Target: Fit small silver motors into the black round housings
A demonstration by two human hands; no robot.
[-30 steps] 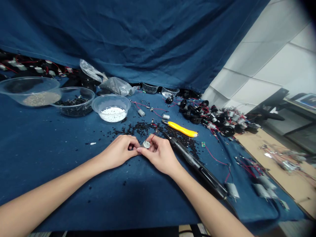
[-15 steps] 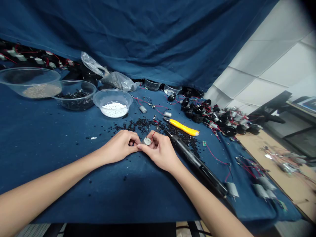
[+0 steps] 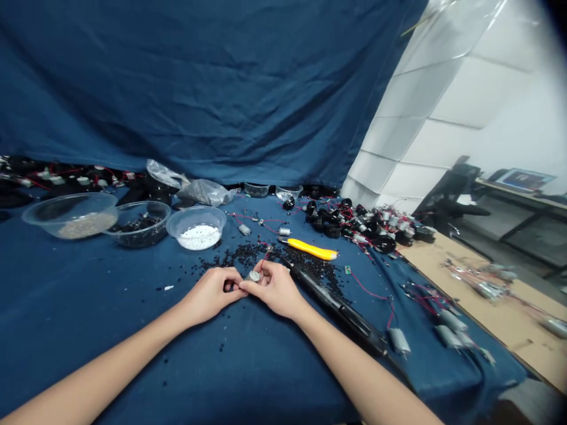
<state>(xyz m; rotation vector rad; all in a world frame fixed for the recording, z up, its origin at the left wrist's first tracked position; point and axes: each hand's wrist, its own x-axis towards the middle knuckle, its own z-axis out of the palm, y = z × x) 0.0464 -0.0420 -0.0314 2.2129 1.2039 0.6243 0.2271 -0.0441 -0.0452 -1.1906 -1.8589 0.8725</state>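
Observation:
A small motor [image 3: 254, 275] with a pale end cap sits between my two hands at the middle of the cloth. My right hand [image 3: 277, 289] grips it between thumb and fingers, with a red wire rising from it. My left hand [image 3: 215, 293] is closed in a pinch at the motor's near left side, its fingertips meeting the right thumb. Fingers hide most of the motor's body. Small black pieces [image 3: 250, 255] lie scattered just beyond the hands. A black electric screwdriver [image 3: 341, 310] rests beside my right forearm, and a yellow-handled cutter [image 3: 312, 249] lies beyond it.
Clear plastic bowls stand at left: one with light bits [image 3: 71, 215], one with black parts [image 3: 138, 227], one with white contents [image 3: 197, 227]. Black housings and wired motors [image 3: 367, 224] are heaped at right. Loose motors [image 3: 398, 341] lie near the right edge, beside a wooden board [image 3: 478, 283].
The camera has tilted up, so the table appears lower and shifted slightly left. Both hands keep hold of the motor at nearly the same spot on the cloth.

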